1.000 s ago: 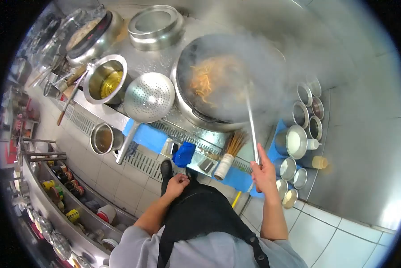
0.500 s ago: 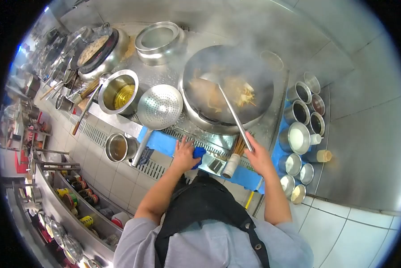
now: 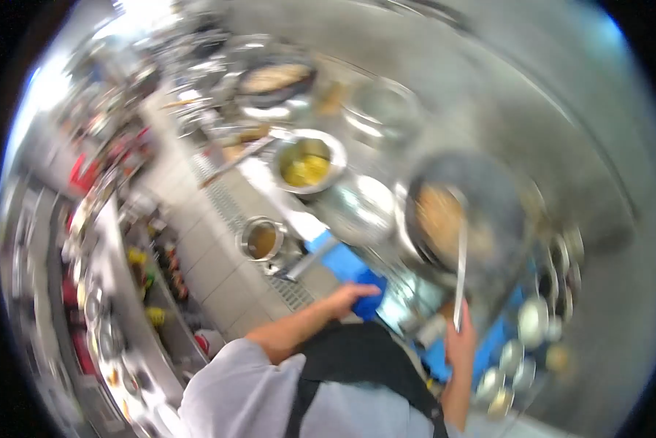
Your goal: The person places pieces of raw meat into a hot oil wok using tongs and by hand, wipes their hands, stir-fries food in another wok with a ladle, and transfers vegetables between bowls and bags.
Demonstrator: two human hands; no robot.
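Note:
My right hand (image 3: pixel 459 342) is closed round the handle of a long metal ladle (image 3: pixel 462 255). The ladle's head is down in a dark wok (image 3: pixel 499 193), among brownish food (image 3: pixel 439 217) that motion blur keeps me from naming. At the stove's front edge my left hand (image 3: pixel 344 298) grips a bunched dark blue cloth (image 3: pixel 370 295), with its fingers partly hidden. Just beyond that hand lies a light blue towel (image 3: pixel 340 259) along the edge. A perforated strainer (image 3: pixel 357 210) rests left of the wok, its handle pointing toward me.
A pot of yellow oil (image 3: pixel 309 162) stands beyond the strainer, and a smaller pot of brownish liquid (image 3: pixel 262 239) sits lower left. Seasoning bowls (image 3: pixel 534 321) crowd the right side. Left, a metal shelf unit (image 3: pixel 127 292) flanks the tiled floor (image 3: pixel 207 274).
My view has swung left and blurred, so the stove appears further right. My left hand has drawn its fingers in on the blue cloth. The ladle stays in my right hand.

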